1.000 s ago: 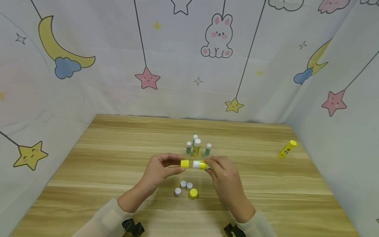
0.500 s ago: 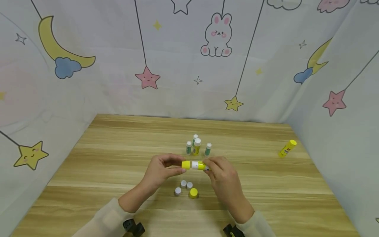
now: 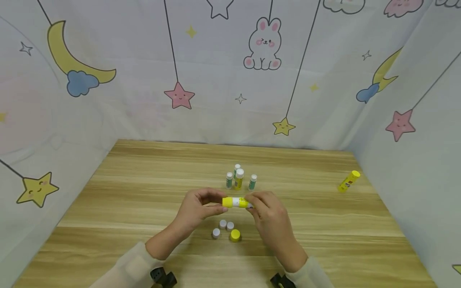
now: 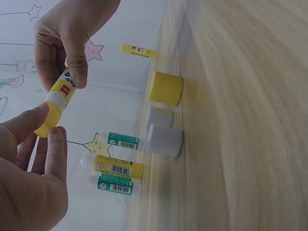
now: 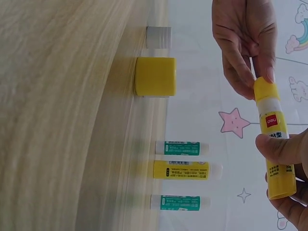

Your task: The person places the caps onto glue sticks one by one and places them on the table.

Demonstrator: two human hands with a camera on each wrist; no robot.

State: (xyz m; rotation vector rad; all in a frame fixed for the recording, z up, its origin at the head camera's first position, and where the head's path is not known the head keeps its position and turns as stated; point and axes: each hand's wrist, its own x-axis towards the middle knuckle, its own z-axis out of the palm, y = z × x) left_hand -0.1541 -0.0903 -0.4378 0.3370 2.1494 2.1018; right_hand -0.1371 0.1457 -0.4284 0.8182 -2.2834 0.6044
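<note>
In the head view my left hand (image 3: 196, 207) pinches a yellow cap (image 3: 227, 202) between thumb and fingertips. Facing it, my right hand (image 3: 272, 212) grips the yellow body of a glue stick (image 3: 240, 202), held level above the table. The cap sits over the end of the stick, and a white collar (image 5: 268, 106) shows between cap and label in the right wrist view. Below the hands lie a loose yellow cap (image 3: 235, 235) and three white caps, one white cap (image 3: 216, 233) being nearest the left forearm.
Behind the hands stand several uncapped-looking white-topped sticks: a yellow glue stick (image 3: 239, 180) and green glue sticks, one green stick (image 3: 253, 182) to the right. Another yellow glue stick (image 3: 349, 181) stands far right on the wooden table (image 3: 144, 168). Printed cloth (image 3: 223, 72) surrounds the table.
The gap between the yellow cap and the glue stick has closed. My right hand has moved slightly left with the stick, bringing it into the cap. The standing sticks and loose caps stay put.
</note>
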